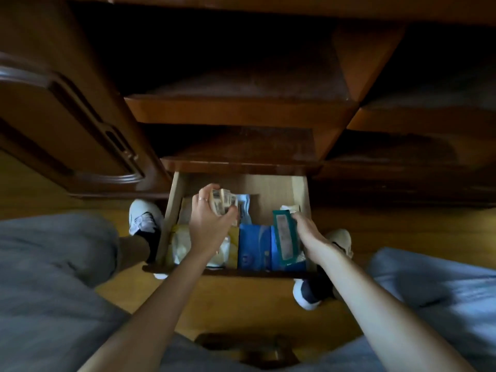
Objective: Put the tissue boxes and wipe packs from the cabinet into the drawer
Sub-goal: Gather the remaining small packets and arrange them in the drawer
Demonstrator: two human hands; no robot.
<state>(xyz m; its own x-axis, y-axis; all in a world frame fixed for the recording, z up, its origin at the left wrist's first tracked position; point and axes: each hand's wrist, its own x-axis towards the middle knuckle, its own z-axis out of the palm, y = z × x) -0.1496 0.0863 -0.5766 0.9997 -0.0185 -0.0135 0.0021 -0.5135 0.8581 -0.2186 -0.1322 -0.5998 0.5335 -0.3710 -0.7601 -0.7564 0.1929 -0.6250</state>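
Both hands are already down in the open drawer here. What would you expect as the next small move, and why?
Probably the left hand lowers its beige pack into the bare back part of the drawer and lets go. The pack is still gripped above the contents, while the front is already filled by the blue pack and the teal pack at the right hand.

White sneakers [143, 218] on wooden floor [389, 229] (grey trousers [53, 264] blurred).

Head view, steeply downward, close above open drawer [171, 210]
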